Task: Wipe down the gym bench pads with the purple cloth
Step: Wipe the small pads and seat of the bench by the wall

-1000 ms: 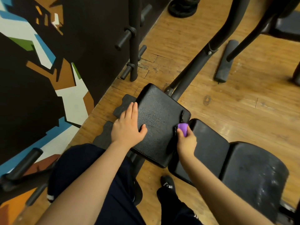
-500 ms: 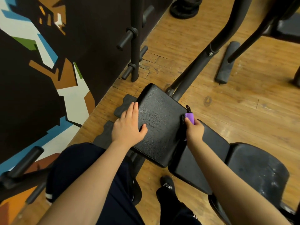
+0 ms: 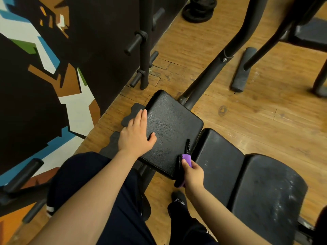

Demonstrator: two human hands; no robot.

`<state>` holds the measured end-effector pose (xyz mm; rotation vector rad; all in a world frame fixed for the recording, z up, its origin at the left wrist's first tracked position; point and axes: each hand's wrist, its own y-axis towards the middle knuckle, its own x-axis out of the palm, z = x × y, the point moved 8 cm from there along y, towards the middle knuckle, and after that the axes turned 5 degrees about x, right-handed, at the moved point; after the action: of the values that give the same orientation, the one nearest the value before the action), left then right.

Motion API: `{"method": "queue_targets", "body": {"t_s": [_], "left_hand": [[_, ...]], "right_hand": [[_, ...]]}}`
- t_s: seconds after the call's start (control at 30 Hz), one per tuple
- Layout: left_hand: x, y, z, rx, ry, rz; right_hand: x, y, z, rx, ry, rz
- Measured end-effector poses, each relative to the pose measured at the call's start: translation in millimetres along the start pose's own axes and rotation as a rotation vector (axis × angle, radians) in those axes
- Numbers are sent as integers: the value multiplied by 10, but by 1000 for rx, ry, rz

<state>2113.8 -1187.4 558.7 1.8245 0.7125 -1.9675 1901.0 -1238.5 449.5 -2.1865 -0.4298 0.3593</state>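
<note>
Gripping purple cloth (image 3: 187, 159) at pad (image 3: 172, 128) edge, right hand (image 3: 193, 175); left hand (image 3: 136, 137) flat, fingers spread.

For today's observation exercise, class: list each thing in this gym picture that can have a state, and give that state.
Left hand: flat, resting on the left pad.
Right hand: holds the purple cloth.
Purple cloth: bunched, at the gap between pads.
Left pad: glossy.
Far right pad: whitish specks.

Gym bench pads (image 3: 172, 128): black grained vinyl, faint sheen.
Rear pad (image 3: 269, 197) scuffed with pale marks. Frame tube (image 3: 208, 75) matt black metal. Floor (image 3: 256, 121) worn varnished wood. Purple cloth (image 3: 187, 159), soft, matt.
</note>
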Motion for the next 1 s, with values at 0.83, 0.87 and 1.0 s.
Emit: {"method": "queue_targets", "body": {"t_s": [0.83, 0.87, 1.0], "left_hand": [[107, -887, -586, -138, -644, -191], [128, -965, -630, -130, -587, -214], [156, -1171, -798, -189, -435, -205]], "right_hand": [[1163, -1207, -899, -1635, -1318, -635], [1308, -1222, -824, -1754, -1398, -666], [1737, -1328, -681, -1943, -1587, -737]]}}
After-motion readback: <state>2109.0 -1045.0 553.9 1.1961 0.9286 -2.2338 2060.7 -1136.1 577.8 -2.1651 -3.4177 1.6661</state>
